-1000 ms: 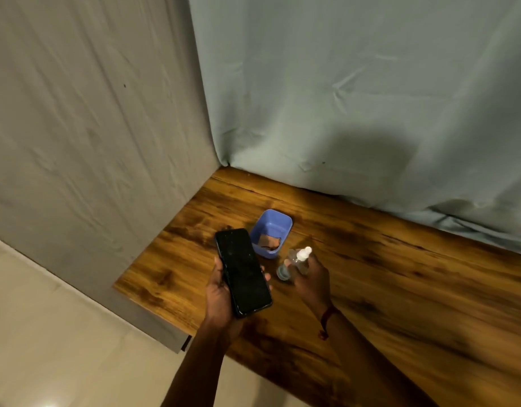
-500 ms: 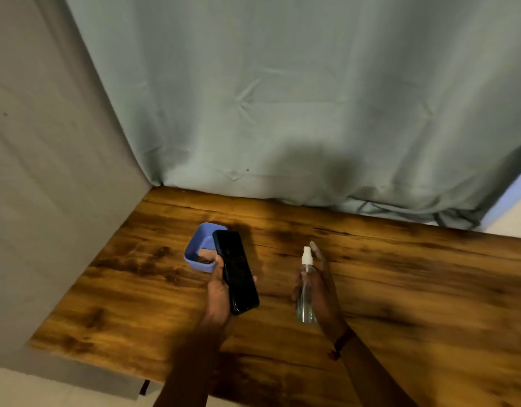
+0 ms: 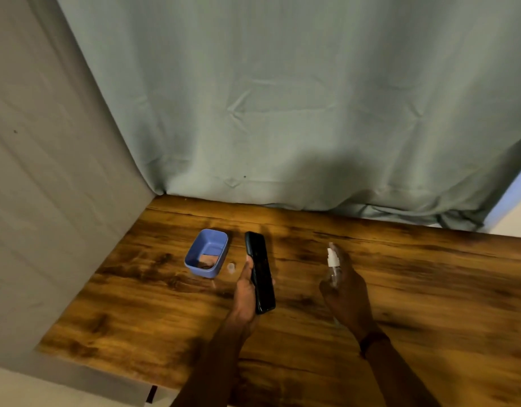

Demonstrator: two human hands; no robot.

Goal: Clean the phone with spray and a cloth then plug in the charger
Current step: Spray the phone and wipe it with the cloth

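While the two forearms came up from the bottom edge of the frame over the wooden table (image 3: 429, 289), each hand was already busy with one thing. Low in the middle, the left hand (image 3: 246, 292) gripped the phone (image 3: 260, 271) from its left side, with the thumb along the edge and the fingertips just showing on the other side. The phone was held above the table, its long axis running from the lower middle toward the upper middle of the frame, and its dark screen was turned partly to the right. To the right of it, at about the same height in the frame, the right hand (image 3: 346, 292) was wrapped around the clear spray bottle (image 3: 333, 270), which stood almost upright with the white nozzle on top. A dark wristband (image 3: 371, 340) sat on that wrist. The bottle was near the phone but apart from it, so I judge that the spray must go leftward across the gap to the screen; the nozzle was too blurred to show which way it faced. Farther, left of the phone, a small cap (image 3: 230, 267) lay just beside a blue box (image 3: 208, 239), and something brownish inside it was probably the cloth (image 3: 208, 259). No charger was visible. Behind everything hung a grey-green curtain (image 3: 282, 113).
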